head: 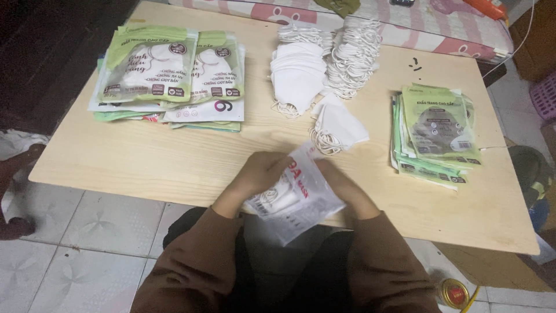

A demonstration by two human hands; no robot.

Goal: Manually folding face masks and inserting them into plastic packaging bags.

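Observation:
Both hands hold a clear plastic pouch (295, 200) with white masks inside, at the near edge of a light wooden table (145, 156). My left hand (259, 174) grips its left side, my right hand (341, 182) its right side. Just beyond lies a loose white mask (340, 128) with ear loops. Farther back sits a stack of white masks (298, 72) beside a heap of more masks with loops (353, 55).
A pile of filled green-and-white mask packets (168, 75) lies at the table's far left. A smaller stack of green packets (437, 133) lies at the right. A patterned mattress edge (405, 26) runs behind the table. Tiled floor (87, 232) lies below.

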